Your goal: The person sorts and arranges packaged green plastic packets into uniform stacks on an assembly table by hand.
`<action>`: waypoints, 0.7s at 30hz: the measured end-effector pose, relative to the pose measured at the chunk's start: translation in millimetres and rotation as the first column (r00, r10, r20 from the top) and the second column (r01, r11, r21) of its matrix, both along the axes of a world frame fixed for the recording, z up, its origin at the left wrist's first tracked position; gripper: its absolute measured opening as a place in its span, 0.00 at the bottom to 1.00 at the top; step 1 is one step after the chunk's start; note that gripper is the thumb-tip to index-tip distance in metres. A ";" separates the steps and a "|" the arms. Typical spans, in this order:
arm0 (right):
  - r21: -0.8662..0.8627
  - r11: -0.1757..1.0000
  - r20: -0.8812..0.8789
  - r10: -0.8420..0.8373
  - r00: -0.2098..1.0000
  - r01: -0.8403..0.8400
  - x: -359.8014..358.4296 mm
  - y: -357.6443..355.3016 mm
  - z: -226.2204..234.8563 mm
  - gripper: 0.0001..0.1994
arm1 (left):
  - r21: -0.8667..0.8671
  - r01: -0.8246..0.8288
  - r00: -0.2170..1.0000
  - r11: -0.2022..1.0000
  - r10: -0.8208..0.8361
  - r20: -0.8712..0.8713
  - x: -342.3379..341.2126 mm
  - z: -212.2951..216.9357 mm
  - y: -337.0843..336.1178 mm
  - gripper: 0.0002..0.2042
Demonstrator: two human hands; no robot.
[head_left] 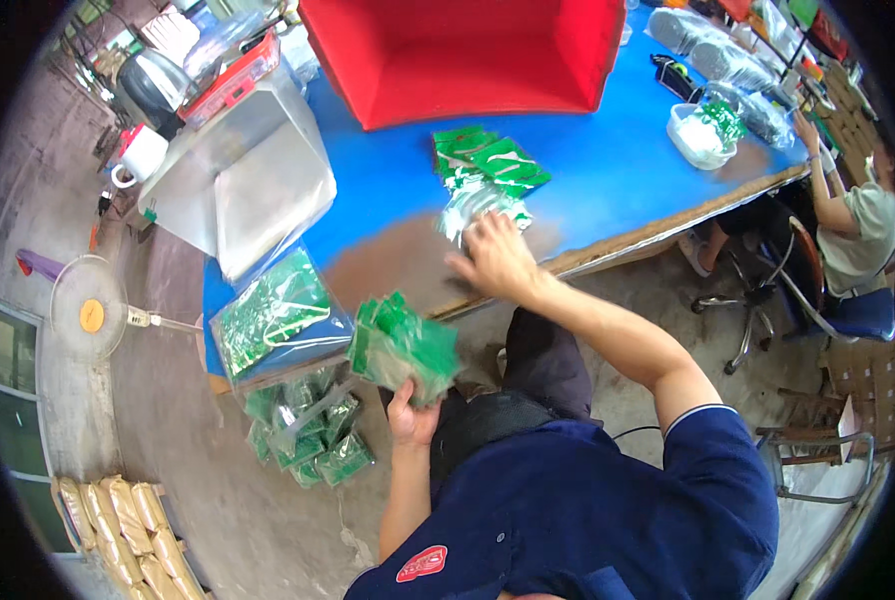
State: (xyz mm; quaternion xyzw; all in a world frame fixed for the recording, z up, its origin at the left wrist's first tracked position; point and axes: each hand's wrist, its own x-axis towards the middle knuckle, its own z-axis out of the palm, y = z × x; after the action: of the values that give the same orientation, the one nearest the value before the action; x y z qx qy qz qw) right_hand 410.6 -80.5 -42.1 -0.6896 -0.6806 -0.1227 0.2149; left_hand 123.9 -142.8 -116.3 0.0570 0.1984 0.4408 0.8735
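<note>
Seen from above at a blue table (608,170), worn bare to brown along its near edge. Left hand (413,415) closed round a thick stack of green packets (403,348), held off the table's near-left corner, below tabletop level. Right hand (496,258) stretched fwd, fingers spread flat, pressing on a silvery-green packet (480,205) at the near edge of a loose pile (488,160) mid-table. Big clear bag of packets (273,312) resting on the table's left corner, partly overhanging; more bagged packets (308,430) heaped on the floor under that corner. Stack of clear plastic sheets (268,190) on the table's left end, red bin (468,55) at its far side, white tub (698,135) w/ green bits toward its right end. Second person (853,220) seated past the table's right end, arm up on it. Pedestal fan (88,308) on the floor well left of the table. Risks, as judged: stack in left hand looks fat and fanned, gripped from below only, so top packets could slide off onto the floor; slick film under the flat right palm could skid rather than lift; overhanging bag at the corner could tip if knocked by the left forearm.
</note>
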 end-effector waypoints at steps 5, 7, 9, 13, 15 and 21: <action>0.079 0.779 -0.617 0.528 0.584 -0.622 -31.2 -36.6 9.2 0.20 | 0.240 0.031 0.992 0.970 -0.001 -0.123 -14.1 -3.5 13.9 0.29; -0.121 0.776 -0.718 0.362 0.594 -0.619 -27.0 -31.2 25.4 0.17 | 0.233 0.036 0.983 0.972 0.008 -0.186 -11.0 -5.0 18.0 0.28; 0.075 0.941 -0.513 0.319 0.797 -0.329 -8.7 -10.3 14.0 0.22 | 0.212 0.041 0.953 0.976 0.026 -0.303 -2.7 -0.7 20.4 0.28; -0.063 0.995 0.130 -0.062 0.990 0.071 12.1 -24.9 13.8 0.27 | 0.135 -0.008 1.000 0.991 0.008 0.000 -14.4 -21.3 10.0 0.27; -0.081 0.908 -0.241 0.383 0.892 -0.412 -3.6 -45.6 7.7 0.25 | 0.173 -0.013 0.999 0.985 0.006 0.045 -6.7 -23.0 7.3 0.27; 0.187 0.972 -0.145 0.168 0.975 -0.139 12.0 -18.2 18.4 0.30 | 0.084 -0.031 0.970 0.996 0.050 -0.239 11.2 -24.8 9.3 0.30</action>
State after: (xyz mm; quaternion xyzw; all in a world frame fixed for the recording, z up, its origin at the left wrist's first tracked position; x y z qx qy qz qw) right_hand 422.7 -98.7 -23.7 -0.6207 -0.6992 -0.1096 0.3374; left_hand 135.1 -133.5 -141.1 0.1408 0.2865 0.4560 0.8308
